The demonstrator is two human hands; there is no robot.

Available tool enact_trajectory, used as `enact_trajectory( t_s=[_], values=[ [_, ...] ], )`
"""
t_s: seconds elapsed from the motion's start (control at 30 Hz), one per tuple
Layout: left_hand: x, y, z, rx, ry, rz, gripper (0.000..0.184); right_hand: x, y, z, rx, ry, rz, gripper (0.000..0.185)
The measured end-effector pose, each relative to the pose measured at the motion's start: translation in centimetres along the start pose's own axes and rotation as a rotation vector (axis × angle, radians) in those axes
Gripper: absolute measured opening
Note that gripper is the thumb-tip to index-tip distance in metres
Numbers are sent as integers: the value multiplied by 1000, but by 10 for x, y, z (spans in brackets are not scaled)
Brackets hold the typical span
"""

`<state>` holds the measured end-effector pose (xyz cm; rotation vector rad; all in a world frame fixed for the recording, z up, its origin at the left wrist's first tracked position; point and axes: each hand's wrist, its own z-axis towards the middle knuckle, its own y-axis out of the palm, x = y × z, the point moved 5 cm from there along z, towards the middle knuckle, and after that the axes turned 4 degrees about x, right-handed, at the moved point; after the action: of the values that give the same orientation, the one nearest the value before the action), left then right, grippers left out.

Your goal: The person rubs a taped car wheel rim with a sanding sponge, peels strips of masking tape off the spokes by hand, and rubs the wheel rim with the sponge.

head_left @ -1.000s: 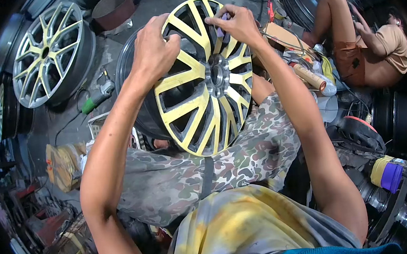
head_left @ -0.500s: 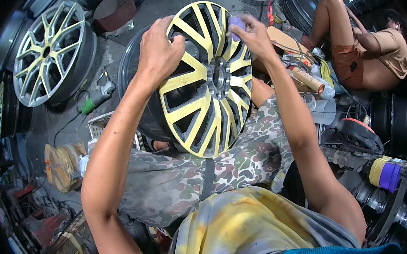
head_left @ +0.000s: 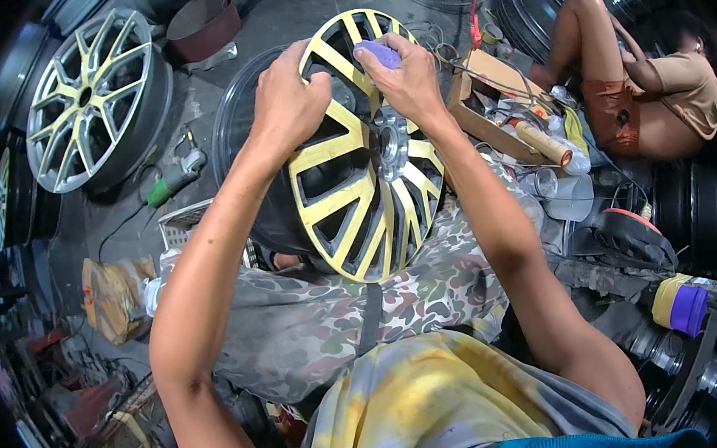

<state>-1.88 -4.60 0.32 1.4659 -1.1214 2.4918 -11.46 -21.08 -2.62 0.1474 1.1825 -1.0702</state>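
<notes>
An alloy wheel with yellow-faced spokes and dark recesses stands tilted before me, close to my legs in camouflage trousers. My left hand is wrapped over the wheel's upper left edge, its thumb toward the spokes. Between the fingers of my right hand is a folded piece of purple sandpaper, held against the upper spokes above the hub. Part of the spoke faces there is hidden by that hand.
Another yellow-faced wheel leans at the upper left, near a green-and-grey power tool. A cardboard box holds assorted items on the right. Beyond it sits another person. Yellow and purple rolls lie lower right.
My right hand has moved left with the sandpaper, from the wheel's upper right to its upper middle. The left hand keeps its hold; the wheel has shifted slightly in view.
</notes>
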Motion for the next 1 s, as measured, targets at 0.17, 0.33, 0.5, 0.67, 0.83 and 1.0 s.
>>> enact_trajectory(
  t_s=[0.17, 0.33, 0.5, 0.67, 0.83, 1.0],
  values=[
    [3, 2, -4, 18, 35, 21, 49, -23, 3, 17, 92, -93, -33, 32],
    [9, 2, -4, 27, 42, 9, 47, -19, 4, 12, 141, -146, -110, 33],
    [11, 5, -5, 12, 29, -24, 45, -14, 10, 26, 263, -173, -100, 32],
    [9, 2, -6, 56, 48, -17, 43, -7, 4, 3, 194, -146, -106, 35],
    [10, 5, -6, 28, 43, -19, 43, -19, 9, 24, 292, -159, -114, 35],
    [7, 1, -5, 50, 70, 4, 48, -14, 5, 12, 207, -57, -103, 37]
  ],
)
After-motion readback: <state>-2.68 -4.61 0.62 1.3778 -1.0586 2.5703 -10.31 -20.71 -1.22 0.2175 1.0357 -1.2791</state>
